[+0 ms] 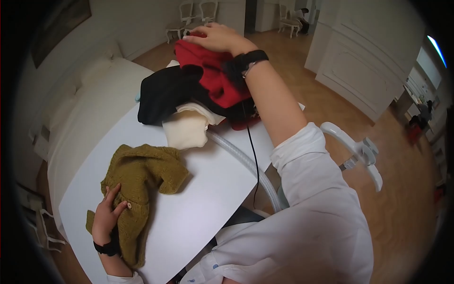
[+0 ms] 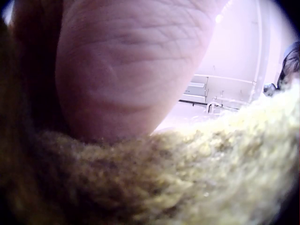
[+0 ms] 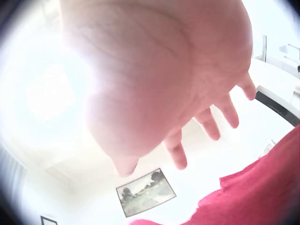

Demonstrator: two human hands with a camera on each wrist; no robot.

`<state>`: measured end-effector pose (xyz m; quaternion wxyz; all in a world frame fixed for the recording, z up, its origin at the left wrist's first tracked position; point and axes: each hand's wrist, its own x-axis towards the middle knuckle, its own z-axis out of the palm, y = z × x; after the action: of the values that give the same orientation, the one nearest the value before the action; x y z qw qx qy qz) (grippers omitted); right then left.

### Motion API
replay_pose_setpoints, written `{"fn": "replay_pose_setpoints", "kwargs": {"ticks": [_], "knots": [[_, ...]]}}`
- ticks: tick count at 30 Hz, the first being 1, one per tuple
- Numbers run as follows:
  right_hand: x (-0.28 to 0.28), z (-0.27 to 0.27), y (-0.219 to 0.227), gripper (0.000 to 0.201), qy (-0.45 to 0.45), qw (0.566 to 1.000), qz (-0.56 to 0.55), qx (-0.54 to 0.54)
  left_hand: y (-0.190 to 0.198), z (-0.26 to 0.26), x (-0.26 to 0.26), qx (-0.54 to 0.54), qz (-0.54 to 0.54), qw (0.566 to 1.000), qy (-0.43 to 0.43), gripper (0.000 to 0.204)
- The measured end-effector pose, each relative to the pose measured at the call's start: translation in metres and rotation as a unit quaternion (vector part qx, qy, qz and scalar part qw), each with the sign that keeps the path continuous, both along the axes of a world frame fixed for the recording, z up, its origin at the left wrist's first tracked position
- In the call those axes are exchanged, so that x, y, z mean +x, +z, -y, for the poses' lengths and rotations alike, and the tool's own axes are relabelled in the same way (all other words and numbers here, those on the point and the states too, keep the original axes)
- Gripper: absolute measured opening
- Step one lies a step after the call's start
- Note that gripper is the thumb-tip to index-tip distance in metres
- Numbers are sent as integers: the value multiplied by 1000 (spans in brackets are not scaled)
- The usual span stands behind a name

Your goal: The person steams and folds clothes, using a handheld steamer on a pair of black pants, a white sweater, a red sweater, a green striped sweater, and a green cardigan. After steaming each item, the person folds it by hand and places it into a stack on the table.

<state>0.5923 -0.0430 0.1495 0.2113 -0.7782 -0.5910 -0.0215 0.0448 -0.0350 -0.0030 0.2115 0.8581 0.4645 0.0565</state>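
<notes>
An olive-green knitted garment (image 1: 135,170) with a button lies rumpled on the white table. My left hand (image 1: 107,218) rests on its near left part, fingers extended; in the left wrist view the hand's base sits against the knit (image 2: 187,178). At the far end, my right hand (image 1: 220,38) is over a red garment (image 1: 208,61), which drapes across a black garment (image 1: 161,92). The right wrist view shows the right hand's fingers (image 3: 178,154) spread and loosely extended above the red cloth (image 3: 253,192).
A folded cream garment (image 1: 189,128) lies in front of the black one. A ribbed translucent hose (image 1: 243,163) and a thin black cable (image 1: 256,165) run over the table's (image 1: 198,208) right edge. Beside it stands a white curved handle (image 1: 343,137). White chairs (image 1: 186,16) stand by the far wall.
</notes>
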Motion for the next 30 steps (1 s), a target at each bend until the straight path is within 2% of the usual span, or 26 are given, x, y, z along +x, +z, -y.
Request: {"fn": "replay_pose_setpoints", "kwargs": {"ticks": [1,2,4,10,30], "knots": [[2,-19,-12,96,-35,997,46,41,0,0,0,0,0,1000,2,65],[18,-54,-48,93,14,998,-8,-53,0,1,0,-5,5,1000,3,65],[-18,-45,-65,94,-39,981,106,-155,1,-1,-1,-8,9,1000,3,65],[-26,-35,-59,98,-24,988,61,-138,0,1,2,-19,7,1000,13,65],[-24,-36,-58,101,-28,987,60,-147,4,4,5,-12,7,1000,13,64]]}}
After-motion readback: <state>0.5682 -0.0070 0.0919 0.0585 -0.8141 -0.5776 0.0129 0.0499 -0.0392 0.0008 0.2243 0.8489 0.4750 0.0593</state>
